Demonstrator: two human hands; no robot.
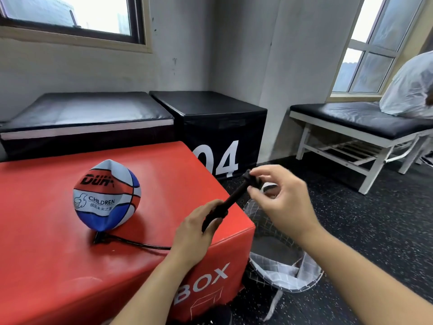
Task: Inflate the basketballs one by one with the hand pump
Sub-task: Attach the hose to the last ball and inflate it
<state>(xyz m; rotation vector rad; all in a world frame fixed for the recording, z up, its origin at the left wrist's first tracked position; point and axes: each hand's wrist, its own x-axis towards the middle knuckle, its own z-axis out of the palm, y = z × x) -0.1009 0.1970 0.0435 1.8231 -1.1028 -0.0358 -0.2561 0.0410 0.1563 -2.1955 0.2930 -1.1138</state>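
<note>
One basketball [107,195] marked "CHILDREN", "BOX" crate [54,231]

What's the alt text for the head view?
Two hands work a black pump over a red box: the left hand grips its barrel, the right hand pinches its handle. The pump's hose runs to a wrinkled, underinflated ball on the box.

My left hand [194,227] and right hand [284,202] are bare, both forearms uncovered, no sleeves, rings or watch showing.
</note>
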